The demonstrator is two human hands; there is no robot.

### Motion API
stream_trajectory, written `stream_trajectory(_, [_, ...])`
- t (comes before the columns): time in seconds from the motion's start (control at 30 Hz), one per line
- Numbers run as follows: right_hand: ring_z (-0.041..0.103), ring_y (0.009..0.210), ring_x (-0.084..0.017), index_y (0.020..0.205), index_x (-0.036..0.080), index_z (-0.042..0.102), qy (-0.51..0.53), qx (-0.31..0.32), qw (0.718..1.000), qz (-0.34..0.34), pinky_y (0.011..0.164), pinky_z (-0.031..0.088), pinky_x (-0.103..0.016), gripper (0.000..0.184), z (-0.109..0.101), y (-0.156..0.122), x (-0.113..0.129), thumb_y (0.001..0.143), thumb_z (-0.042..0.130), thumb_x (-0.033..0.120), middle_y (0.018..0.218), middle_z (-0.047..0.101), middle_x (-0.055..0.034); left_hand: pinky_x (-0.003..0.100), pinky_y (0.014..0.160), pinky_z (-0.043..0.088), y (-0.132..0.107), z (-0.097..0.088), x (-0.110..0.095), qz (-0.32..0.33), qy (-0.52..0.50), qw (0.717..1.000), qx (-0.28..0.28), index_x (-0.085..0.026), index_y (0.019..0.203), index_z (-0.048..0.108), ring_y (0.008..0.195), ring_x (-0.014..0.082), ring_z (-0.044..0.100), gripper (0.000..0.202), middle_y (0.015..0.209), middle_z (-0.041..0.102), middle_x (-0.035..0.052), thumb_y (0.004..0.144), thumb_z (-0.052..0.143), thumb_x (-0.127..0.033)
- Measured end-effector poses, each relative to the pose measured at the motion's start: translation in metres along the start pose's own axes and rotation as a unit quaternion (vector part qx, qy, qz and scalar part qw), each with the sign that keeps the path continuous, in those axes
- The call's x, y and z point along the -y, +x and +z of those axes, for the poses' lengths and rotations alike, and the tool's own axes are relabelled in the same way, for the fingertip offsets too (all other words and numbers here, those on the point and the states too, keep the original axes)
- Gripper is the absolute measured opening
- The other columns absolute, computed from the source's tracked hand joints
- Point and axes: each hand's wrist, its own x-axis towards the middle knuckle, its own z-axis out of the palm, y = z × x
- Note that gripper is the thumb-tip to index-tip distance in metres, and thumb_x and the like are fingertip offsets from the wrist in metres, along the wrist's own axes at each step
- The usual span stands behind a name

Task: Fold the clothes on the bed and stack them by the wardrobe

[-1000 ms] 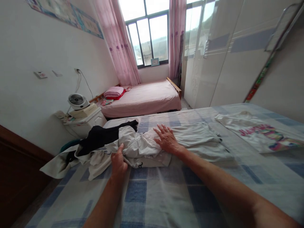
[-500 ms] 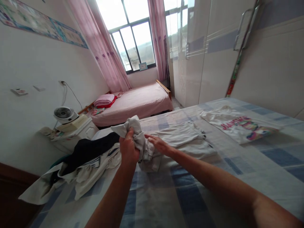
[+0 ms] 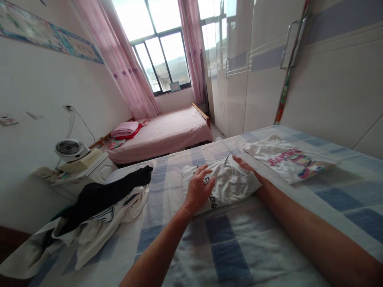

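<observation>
A white T-shirt (image 3: 229,185) with black lettering lies folded in front of me on the checked bed sheet. My left hand (image 3: 199,190) rests on its left part, palm down with the fingers spread. At the shirt's right end is my right hand (image 3: 245,168), its fingers stretched out along the far side by the collar; cloth covers part of this hand. Farther right, another white T-shirt (image 3: 289,159) with pink letters and a colourful print lies flat. To the left, a black garment (image 3: 104,191) lies over rumpled white clothing (image 3: 119,221).
The blue and white checked bed sheet (image 3: 251,255) spreads beneath the clothes. A small fan (image 3: 70,148) stands on a white cabinet (image 3: 97,173) at left. Beyond are a pink-covered bed (image 3: 170,129) and a window; a tall wardrobe (image 3: 269,87) lines the right side.
The white shirt's raised, bunched part has been folded down, and its lettering now shows. My left hand has let go and lies spread on it; my right hand has moved to its right end.
</observation>
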Motion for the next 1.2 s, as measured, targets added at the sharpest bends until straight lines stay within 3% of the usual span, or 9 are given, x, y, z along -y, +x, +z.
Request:
stream_trajectory(0.13, [0.062, 0.062, -0.020, 0.071, 0.014, 0.063, -0.115, 0.021, 0.991, 0.066, 0.061, 0.050, -0.032, 0.018, 0.001, 0.007, 0.006, 0.070, 0.063, 0.032, 0.065, 0.066, -0.0073, 0.049, 0.111, 0.025, -0.016, -0.015, 0.046, -0.004, 0.184, 0.983, 0.011, -0.017, 0.129, 0.052, 0.139, 0.0296, 0.023, 0.048, 0.146, 0.037, 0.0140, 0.087, 0.050, -0.040])
stream_trajectory(0.3, [0.064, 0.063, -0.022, 0.087, 0.015, 0.066, -0.293, -0.069, 0.954, 0.000, 0.058, 0.049, -0.031, 0.027, -0.007, 0.013, 0.023, 0.061, 0.060, 0.019, 0.072, 0.070, -0.0057, 0.057, 0.109, 0.021, -0.037, -0.007, 0.058, 0.024, 0.265, 0.959, 0.096, -0.027, 0.137, 0.044, 0.140, 0.0336, 0.018, 0.057, 0.150, 0.030, 0.0098, 0.087, 0.045, -0.053])
stream_trajectory(0.47, [0.062, 0.097, -0.031, 0.121, 0.009, 0.056, -0.592, -0.261, 0.753, -0.116, 0.084, 0.046, -0.039, 0.055, -0.007, -0.003, 0.032, 0.067, 0.055, 0.018, 0.102, 0.067, -0.0157, 0.065, 0.104, 0.022, -0.041, 0.002, 0.054, 0.025, 0.291, 0.952, 0.091, -0.032, 0.134, 0.046, 0.139, 0.0365, 0.019, 0.055, 0.150, 0.032, 0.0085, 0.084, 0.046, -0.057])
stream_trajectory(0.57, [0.048, 0.120, -0.028, 0.130, 0.011, 0.050, -0.690, -0.199, 0.651, -0.246, 0.100, 0.036, -0.039, 0.060, 0.018, -0.016, 0.028, 0.069, 0.048, 0.012, 0.131, 0.053, -0.0154, 0.063, 0.104, 0.024, -0.041, 0.003, 0.054, 0.023, 0.288, 0.954, 0.085, -0.033, 0.133, 0.048, 0.138, 0.0368, 0.020, 0.056, 0.150, 0.031, 0.0072, 0.082, 0.050, -0.057])
stream_trajectory(0.63, [0.046, 0.123, -0.023, 0.127, 0.016, 0.054, -0.720, -0.104, 0.623, -0.288, 0.103, 0.034, -0.036, 0.060, 0.037, -0.020, 0.021, 0.068, 0.043, 0.007, 0.134, 0.052, -0.0096, 0.062, 0.104, 0.026, -0.041, 0.004, 0.055, 0.020, 0.285, 0.955, 0.081, -0.033, 0.132, 0.048, 0.138, 0.0367, 0.020, 0.056, 0.149, 0.032, 0.0070, 0.081, 0.052, -0.057])
stream_trajectory(0.8, [0.053, 0.115, -0.023, 0.094, 0.021, 0.071, -0.712, -0.037, 0.654, -0.253, 0.101, 0.035, -0.037, 0.038, 0.025, -0.011, 0.013, 0.073, 0.040, 0.013, 0.114, 0.066, -0.0046, 0.060, 0.102, 0.030, -0.042, 0.005, 0.056, 0.012, 0.274, 0.959, 0.074, -0.032, 0.132, 0.048, 0.138, 0.0366, 0.021, 0.057, 0.149, 0.033, 0.0077, 0.081, 0.052, -0.057])
stream_trajectory(0.93, [0.065, 0.080, -0.024, 0.086, 0.017, 0.072, -0.610, -0.169, 0.765, -0.124, 0.073, 0.048, -0.035, 0.029, -0.026, -0.006, 0.029, 0.072, 0.047, 0.026, 0.082, 0.071, -0.0077, 0.059, 0.103, 0.030, -0.043, 0.006, 0.059, 0.010, 0.258, 0.964, 0.067, -0.033, 0.133, 0.047, 0.138, 0.0358, 0.021, 0.058, 0.149, 0.033, 0.0069, 0.080, 0.053, -0.058])
stream_trajectory(1.03, [0.064, 0.073, -0.022, 0.088, 0.019, 0.072, -0.518, -0.152, 0.834, -0.112, 0.065, 0.048, -0.032, 0.029, -0.042, -0.009, 0.042, 0.069, 0.056, 0.033, 0.078, 0.071, -0.0052, 0.059, 0.103, 0.029, -0.043, 0.006, 0.060, 0.012, 0.246, 0.967, 0.059, -0.034, 0.132, 0.048, 0.138, 0.0356, 0.021, 0.057, 0.149, 0.033, 0.0060, 0.080, 0.054, -0.057])
stream_trajectory(1.2, [0.059, 0.062, -0.018, 0.069, 0.019, 0.069, -0.503, -0.130, 0.841, -0.148, 0.058, 0.045, -0.028, 0.021, -0.036, -0.016, 0.042, 0.061, 0.065, 0.038, 0.067, 0.067, -0.0027, 0.059, 0.105, 0.029, -0.044, 0.007, 0.060, 0.009, 0.235, 0.970, 0.053, -0.032, 0.130, 0.051, 0.137, 0.0357, 0.023, 0.056, 0.147, 0.036, 0.0066, 0.079, 0.056, -0.055])
